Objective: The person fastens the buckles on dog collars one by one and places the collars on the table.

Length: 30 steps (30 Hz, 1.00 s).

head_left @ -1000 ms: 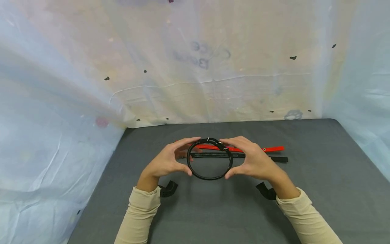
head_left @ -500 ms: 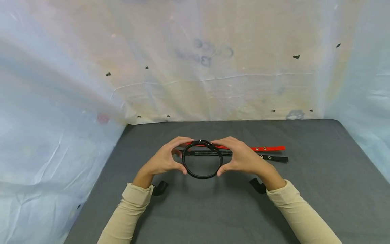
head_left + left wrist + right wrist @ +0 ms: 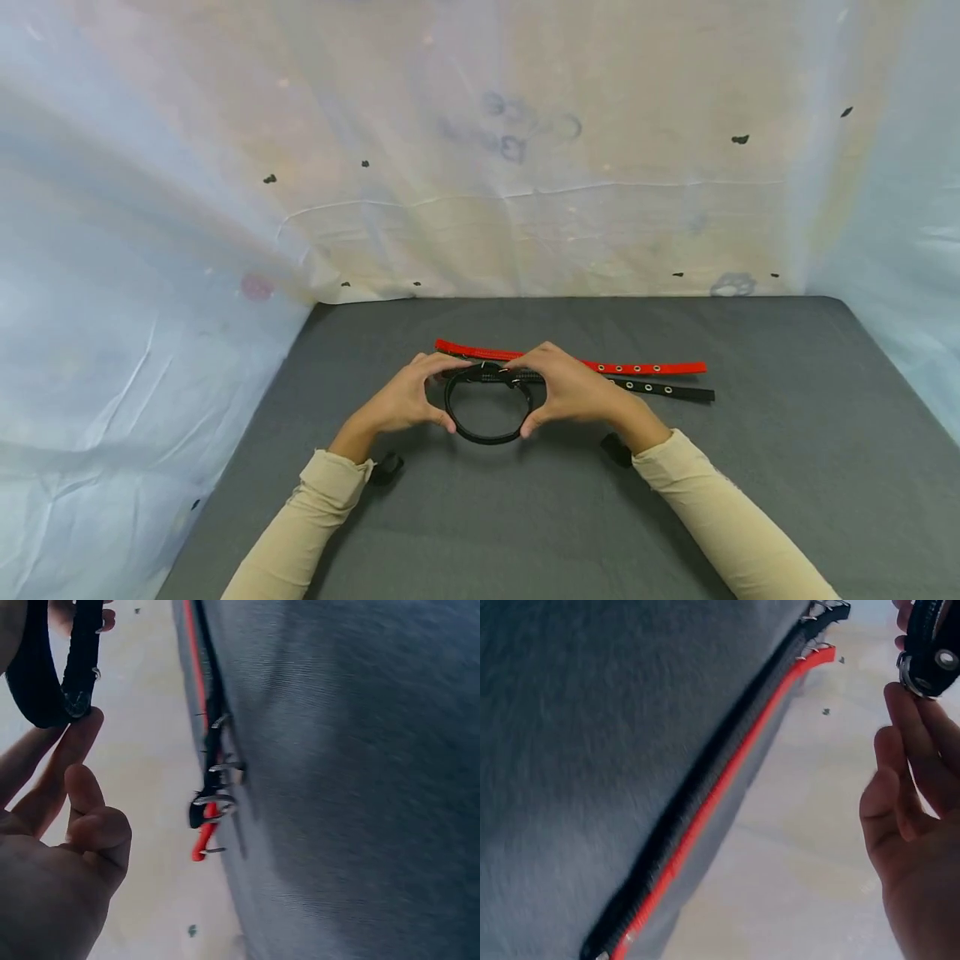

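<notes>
Left grip [image 3: 402, 400], right grip [image 3: 573, 392], half-curled, hold black loop [image 3: 487, 440] between them; red strap [image 3: 647, 368], black strap [image 3: 678, 392] run crosswise beyond, right grip nearer.

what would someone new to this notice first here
Probably the bright red leather-looking strap with metal eyelets, lying toward the far edge of the dark grey fabric-covered table. The eye might go equally to the round black leather-looking loop, held between the person's left grip and right grip. A flat black strap with metal eyelets lies alongside the red one, on its near side.
</notes>
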### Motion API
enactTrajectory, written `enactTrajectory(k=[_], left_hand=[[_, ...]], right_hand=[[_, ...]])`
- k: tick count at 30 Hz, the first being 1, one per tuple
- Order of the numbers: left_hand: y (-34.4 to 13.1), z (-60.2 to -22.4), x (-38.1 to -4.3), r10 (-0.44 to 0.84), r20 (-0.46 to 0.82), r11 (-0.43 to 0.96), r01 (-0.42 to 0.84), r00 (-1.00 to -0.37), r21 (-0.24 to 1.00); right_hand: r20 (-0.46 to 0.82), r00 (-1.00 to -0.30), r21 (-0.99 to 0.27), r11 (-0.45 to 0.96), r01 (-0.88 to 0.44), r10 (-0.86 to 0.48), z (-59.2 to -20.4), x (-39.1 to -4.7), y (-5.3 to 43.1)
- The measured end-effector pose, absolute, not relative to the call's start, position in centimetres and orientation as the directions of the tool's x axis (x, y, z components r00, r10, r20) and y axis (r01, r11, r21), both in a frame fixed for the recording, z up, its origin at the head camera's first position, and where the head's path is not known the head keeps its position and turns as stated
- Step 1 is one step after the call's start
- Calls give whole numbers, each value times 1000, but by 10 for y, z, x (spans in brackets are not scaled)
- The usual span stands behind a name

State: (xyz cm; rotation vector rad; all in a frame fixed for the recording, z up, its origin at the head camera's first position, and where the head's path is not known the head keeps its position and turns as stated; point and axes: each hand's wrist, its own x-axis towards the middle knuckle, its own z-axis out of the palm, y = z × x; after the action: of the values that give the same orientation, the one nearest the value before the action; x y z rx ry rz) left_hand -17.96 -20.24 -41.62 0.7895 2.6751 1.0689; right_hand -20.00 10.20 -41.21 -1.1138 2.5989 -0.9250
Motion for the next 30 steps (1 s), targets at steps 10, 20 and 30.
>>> enactTrajectory(k=[10,20,30], left_hand=[[-200,-436,-177,504,-59,660,341,-862,669],[-198,-446,-176,499,-83,732,369,-862,573],[-207,-446,-168,490,-96,757,368,-866,540]], right_hand=[[10,-678,-541,566,-622,-735,-429,-202,94],[-70,-661,-415,625,-662,-747,-437,-204,80],[-82,-668,-424,633,-648,-740,-435,-199,70]])
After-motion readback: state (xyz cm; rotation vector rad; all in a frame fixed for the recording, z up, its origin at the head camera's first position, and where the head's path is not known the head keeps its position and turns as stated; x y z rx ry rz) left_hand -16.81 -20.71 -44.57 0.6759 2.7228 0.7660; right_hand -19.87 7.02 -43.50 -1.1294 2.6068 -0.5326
